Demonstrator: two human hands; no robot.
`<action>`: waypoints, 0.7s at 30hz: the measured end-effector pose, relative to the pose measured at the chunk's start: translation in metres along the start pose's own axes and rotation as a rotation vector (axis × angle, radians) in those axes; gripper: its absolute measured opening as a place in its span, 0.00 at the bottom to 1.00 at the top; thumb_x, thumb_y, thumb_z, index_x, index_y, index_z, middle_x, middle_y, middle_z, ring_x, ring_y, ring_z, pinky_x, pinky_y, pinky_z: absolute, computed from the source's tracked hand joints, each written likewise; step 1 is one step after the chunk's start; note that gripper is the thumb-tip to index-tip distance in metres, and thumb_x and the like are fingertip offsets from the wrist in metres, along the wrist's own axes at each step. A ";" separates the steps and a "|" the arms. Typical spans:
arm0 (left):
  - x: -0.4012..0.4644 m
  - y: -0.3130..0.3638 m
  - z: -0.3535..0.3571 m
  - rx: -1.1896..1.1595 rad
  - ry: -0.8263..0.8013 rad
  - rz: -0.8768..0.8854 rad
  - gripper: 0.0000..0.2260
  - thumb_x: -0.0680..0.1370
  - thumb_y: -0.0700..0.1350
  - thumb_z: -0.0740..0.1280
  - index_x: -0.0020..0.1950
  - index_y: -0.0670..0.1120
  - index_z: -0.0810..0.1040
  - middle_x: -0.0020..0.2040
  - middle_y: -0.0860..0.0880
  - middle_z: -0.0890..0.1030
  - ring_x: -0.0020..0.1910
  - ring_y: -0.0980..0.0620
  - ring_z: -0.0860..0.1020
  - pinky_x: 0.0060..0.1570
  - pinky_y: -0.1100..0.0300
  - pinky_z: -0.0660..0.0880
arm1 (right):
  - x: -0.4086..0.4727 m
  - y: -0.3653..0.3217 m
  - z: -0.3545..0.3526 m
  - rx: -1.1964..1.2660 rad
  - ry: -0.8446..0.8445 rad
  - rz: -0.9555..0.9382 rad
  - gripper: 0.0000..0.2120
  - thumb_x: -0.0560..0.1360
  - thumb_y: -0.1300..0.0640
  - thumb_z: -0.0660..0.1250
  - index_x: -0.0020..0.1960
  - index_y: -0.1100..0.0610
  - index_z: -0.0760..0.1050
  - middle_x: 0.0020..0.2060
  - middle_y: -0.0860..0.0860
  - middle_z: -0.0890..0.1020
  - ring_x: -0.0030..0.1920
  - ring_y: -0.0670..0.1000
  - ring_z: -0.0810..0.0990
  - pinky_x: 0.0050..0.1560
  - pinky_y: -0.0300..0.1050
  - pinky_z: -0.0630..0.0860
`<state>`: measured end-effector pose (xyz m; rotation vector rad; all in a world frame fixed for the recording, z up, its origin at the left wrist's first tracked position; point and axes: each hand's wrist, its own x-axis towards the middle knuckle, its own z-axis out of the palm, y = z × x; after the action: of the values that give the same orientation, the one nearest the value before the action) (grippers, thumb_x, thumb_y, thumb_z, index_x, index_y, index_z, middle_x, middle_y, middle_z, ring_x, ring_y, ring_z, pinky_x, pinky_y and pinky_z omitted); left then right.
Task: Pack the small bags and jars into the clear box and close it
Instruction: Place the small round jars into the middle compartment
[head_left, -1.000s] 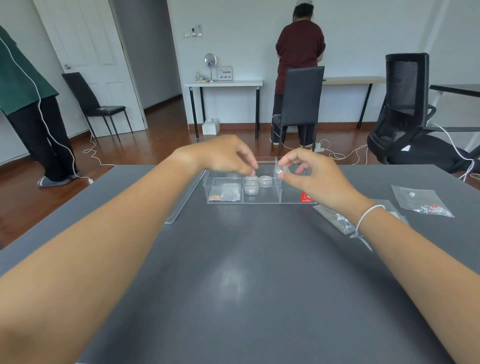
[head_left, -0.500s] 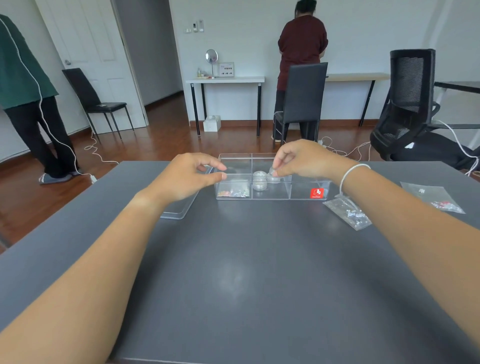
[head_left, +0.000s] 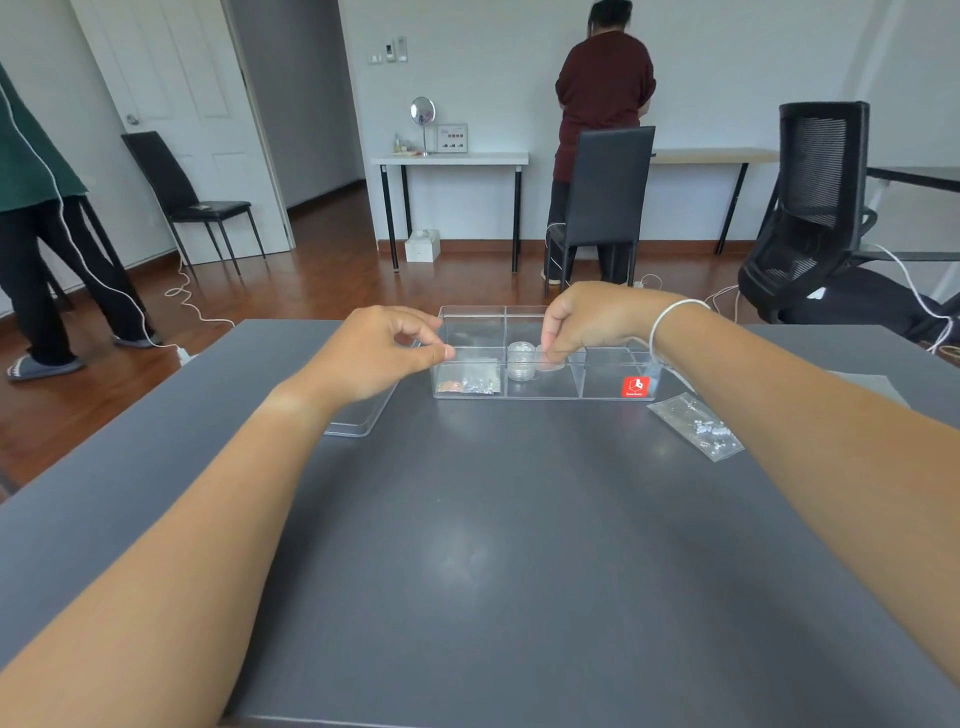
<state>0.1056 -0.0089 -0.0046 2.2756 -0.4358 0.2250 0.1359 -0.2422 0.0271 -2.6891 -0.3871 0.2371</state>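
The clear box (head_left: 602, 387), divided into compartments and marked with a red sticker, stands open at the table's far middle. Its left front compartment holds a small bag (head_left: 470, 383) of beads. One small jar (head_left: 521, 361) sits in the middle compartment. Beside it is a second jar (head_left: 551, 362), low in the same compartment, with the fingertips of my right hand (head_left: 587, 322) pinched on it. My left hand (head_left: 384, 353) has thumb and forefinger pinched at the box's left wall. Another small bag (head_left: 696, 426) lies on the table to the right of the box.
The box's clear lid (head_left: 358, 422) lies flat left of the box, partly under my left wrist. A grey table (head_left: 467, 545) carries everything. Behind it are chairs, cables on the floor, and two people standing, one at the far left and one at a wall desk.
My right hand has lowered the jar into the middle compartment next to the first jar. My left hand has left the jar and moved to the box's left wall.
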 end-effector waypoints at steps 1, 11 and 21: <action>0.000 0.000 0.000 0.002 0.001 0.000 0.03 0.69 0.49 0.72 0.35 0.53 0.82 0.53 0.57 0.78 0.50 0.59 0.75 0.49 0.73 0.63 | 0.000 0.001 0.000 0.002 0.000 -0.001 0.06 0.65 0.57 0.73 0.33 0.51 0.77 0.35 0.44 0.79 0.43 0.47 0.75 0.45 0.41 0.68; -0.001 0.003 0.000 0.032 0.001 0.026 0.03 0.70 0.49 0.71 0.37 0.55 0.82 0.53 0.57 0.78 0.52 0.59 0.74 0.49 0.71 0.62 | -0.024 0.009 -0.001 0.058 0.265 -0.082 0.03 0.67 0.53 0.71 0.35 0.50 0.79 0.36 0.40 0.79 0.49 0.51 0.78 0.63 0.58 0.67; -0.007 0.025 0.011 0.030 0.129 0.176 0.08 0.71 0.46 0.70 0.39 0.61 0.79 0.51 0.57 0.79 0.55 0.58 0.75 0.58 0.66 0.65 | -0.091 0.060 -0.006 0.236 0.537 -0.119 0.03 0.69 0.58 0.70 0.37 0.53 0.78 0.36 0.40 0.79 0.34 0.31 0.74 0.35 0.20 0.66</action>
<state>0.0898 -0.0311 0.0024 2.2368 -0.5686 0.4672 0.0654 -0.3245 0.0173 -2.3626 -0.3238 -0.4396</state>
